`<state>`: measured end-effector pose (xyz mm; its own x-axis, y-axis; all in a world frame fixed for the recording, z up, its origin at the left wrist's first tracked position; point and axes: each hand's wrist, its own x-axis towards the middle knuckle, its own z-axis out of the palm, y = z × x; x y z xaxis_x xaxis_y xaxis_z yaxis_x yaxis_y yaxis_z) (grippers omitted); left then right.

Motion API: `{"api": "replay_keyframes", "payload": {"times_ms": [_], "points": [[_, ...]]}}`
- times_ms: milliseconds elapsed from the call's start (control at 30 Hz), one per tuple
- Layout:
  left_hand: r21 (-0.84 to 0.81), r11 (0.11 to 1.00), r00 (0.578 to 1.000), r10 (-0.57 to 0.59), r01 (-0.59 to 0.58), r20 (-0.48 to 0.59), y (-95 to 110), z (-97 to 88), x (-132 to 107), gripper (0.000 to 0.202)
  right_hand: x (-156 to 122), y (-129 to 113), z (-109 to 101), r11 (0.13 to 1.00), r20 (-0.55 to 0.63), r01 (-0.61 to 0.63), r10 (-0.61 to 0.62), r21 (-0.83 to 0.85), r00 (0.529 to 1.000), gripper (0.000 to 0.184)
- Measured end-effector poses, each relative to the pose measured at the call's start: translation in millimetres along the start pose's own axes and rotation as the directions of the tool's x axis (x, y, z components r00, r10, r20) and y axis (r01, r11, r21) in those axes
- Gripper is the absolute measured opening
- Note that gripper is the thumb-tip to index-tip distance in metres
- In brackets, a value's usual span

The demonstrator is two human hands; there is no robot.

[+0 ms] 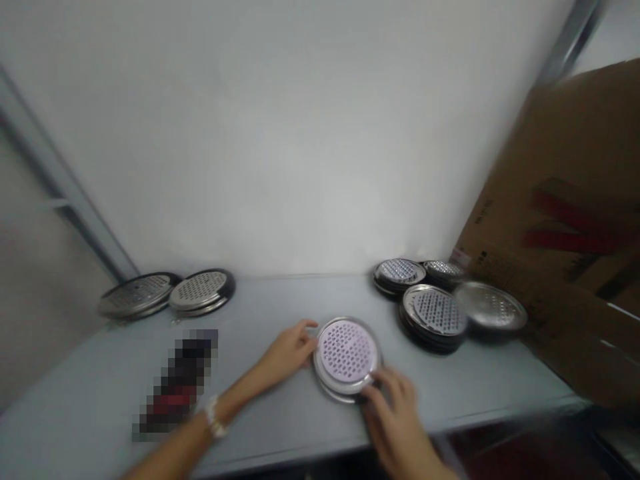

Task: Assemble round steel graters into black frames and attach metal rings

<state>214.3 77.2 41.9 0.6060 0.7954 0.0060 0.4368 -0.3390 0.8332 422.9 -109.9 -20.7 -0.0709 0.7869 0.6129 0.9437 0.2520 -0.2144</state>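
A round perforated metal plate [346, 357] lies flat on the grey table [280, 300] near its front edge. My left hand [289, 353] rests against the plate's left rim, fingers curled round the edge. At the plate's lower right rim my right hand [395, 413] grips it, the fingers blurred by motion. A watch or bracelet [214, 417] shows on my left wrist.
Stacks of the same perforated plates stand at the back right [434, 313] and two more at the back left [200, 291]. A large brown cardboard box [565, 227] leans at the right. A pixelated dark object [176, 387] lies at front left. A white wall stands behind.
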Motion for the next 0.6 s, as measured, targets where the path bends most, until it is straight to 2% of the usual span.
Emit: {"api": "replay_keyframes", "payload": {"times_ms": [100,200,333,433,500,600], "points": [[0.086,0.996,1.000,0.025,-0.024,-0.002,3,6.9,5,0.035,-5,-2,-10,0.998,0.007,-0.001,0.000,0.068,1.000,0.041],[0.156,0.988,0.998,0.019,-0.009,-0.058,1,-2.9,11,0.032,0,-2,-17,0.989,0.097,-0.024,0.010,0.145,0.995,0.035],[0.245,0.968,0.991,-0.020,0.053,-0.135,-14,-34.7,14,0.033,7,0,-20,0.968,0.158,-0.067,0.029,0.242,0.987,0.028],[0.317,0.941,0.981,-0.065,0.120,-0.181,-33,-62.6,12,0.036,12,0,-21,0.963,0.159,-0.076,0.035,0.260,0.987,0.044],[0.374,0.912,0.973,-0.092,0.168,-0.213,-44,-80.0,8,0.036,17,2,-21,0.968,0.180,-0.070,0.026,0.242,0.983,0.047],[0.467,0.852,0.955,-0.115,0.237,-0.274,-52,-97.7,0,0.032,25,5,-20,0.967,0.233,-0.071,0.013,0.245,0.972,0.037]]}}
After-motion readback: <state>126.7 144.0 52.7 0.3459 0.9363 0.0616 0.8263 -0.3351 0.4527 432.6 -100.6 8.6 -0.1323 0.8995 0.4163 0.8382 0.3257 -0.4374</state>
